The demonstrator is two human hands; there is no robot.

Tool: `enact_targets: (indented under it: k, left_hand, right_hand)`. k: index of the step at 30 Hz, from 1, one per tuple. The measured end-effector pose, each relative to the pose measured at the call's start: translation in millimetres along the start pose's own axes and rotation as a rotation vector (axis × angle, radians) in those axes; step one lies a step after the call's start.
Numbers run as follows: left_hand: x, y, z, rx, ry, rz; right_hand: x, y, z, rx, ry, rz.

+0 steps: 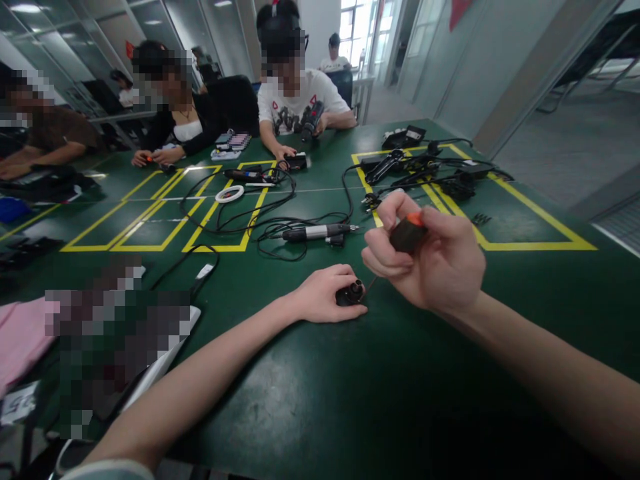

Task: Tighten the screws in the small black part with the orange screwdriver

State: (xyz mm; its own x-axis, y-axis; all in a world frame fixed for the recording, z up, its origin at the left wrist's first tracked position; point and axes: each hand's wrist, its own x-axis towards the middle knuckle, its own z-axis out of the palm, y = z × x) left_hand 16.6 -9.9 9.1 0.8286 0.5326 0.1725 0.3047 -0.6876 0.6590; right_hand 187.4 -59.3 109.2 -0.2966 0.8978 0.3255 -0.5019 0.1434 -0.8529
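My left hand (324, 293) rests on the green table (380, 387), fingers closed around a small black round part (351, 293) with a metal centre. My right hand (430, 257) hovers just above and to the right of it, fingers wrapped round a screwdriver with a black handle and orange cap (409, 232). The thin shaft slants down-left toward the black part. Behind my hands lies a grey and black electric tool (317, 233) with a black cable looping away from it.
Yellow tape boxes mark the table. A white ring (229, 193) and cables lie at centre-left, black chargers and leads (425, 170) at the back right. Several people sit along the far and left sides. A white-edged device (165, 353) and pink cloth (23, 337) are at my left.
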Motion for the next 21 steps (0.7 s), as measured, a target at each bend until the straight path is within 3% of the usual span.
enact_targets:
  k: [8, 15, 21]
  left_hand:
    - [-0.6, -4.1, 0.9, -0.022, 0.001, -0.006]
    - [-1.0, -3.7, 0.9, -0.026, 0.010, -0.005]
    - [-0.4, -5.1, 1.6, -0.031, 0.001, 0.008]
  right_hand:
    - [1.5, 7.4, 9.4, -0.052, -0.024, -0.055]
    - [-5.3, 10.9, 8.4, 0.045, -0.126, -0.061]
    - [-4.9, 14.7, 8.3, 0.055, -0.110, -0.066]
